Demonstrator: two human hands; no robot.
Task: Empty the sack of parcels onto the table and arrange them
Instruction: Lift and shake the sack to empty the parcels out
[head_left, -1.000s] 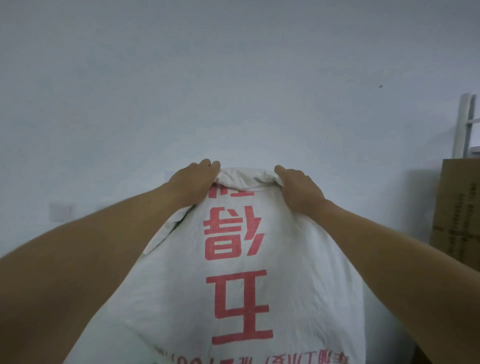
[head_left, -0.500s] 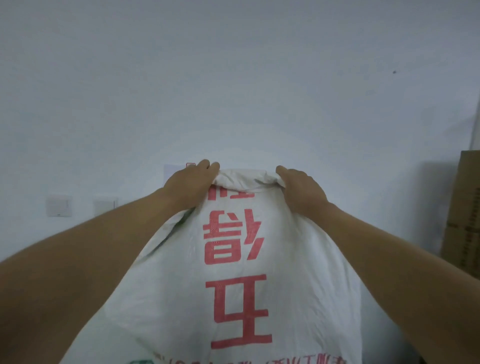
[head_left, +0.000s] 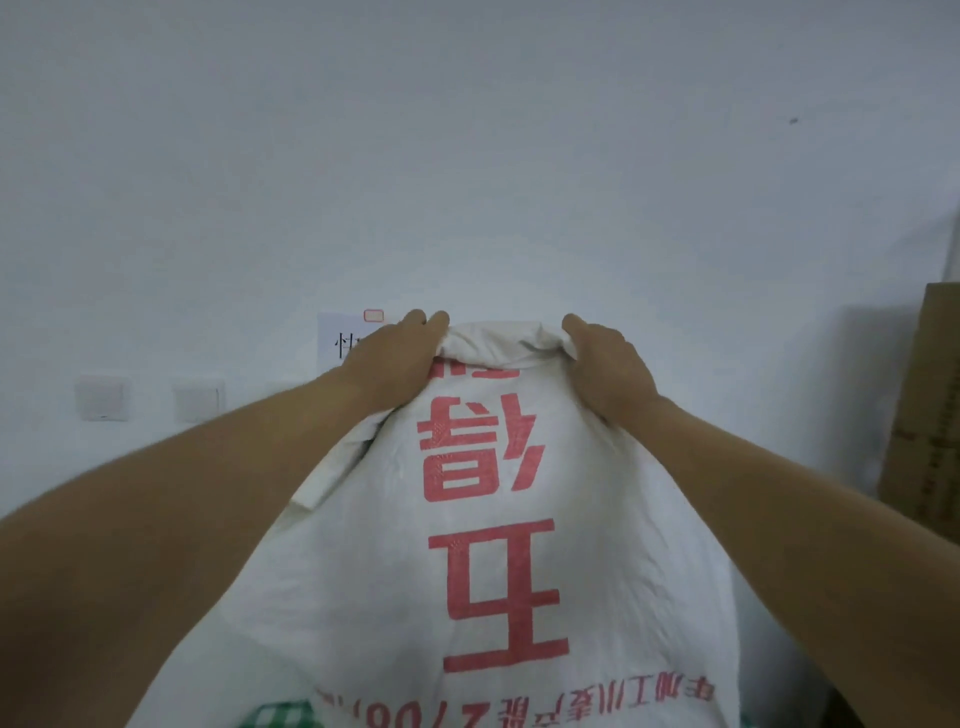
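A large white woven sack (head_left: 597, 545) with red upside-down characters hangs in front of me, held up high against the wall. My left hand (head_left: 389, 358) grips its bunched upper edge on the left. My right hand (head_left: 608, 364) grips the same edge on the right. The sack bulges below my arms; its lower end and mouth are out of frame. No parcels and no table are visible.
A white wall (head_left: 467, 156) fills the view. On it are two switch plates (head_left: 101, 397), (head_left: 197, 400) at the left and a paper notice (head_left: 340, 338) behind my left hand. Stacked brown cardboard boxes (head_left: 930, 415) stand at the right edge.
My view has swung leftwards: the switch plates and notice came into sight, and the cardboard boxes slid to the right edge. Both hands keep the same grip on the sack.
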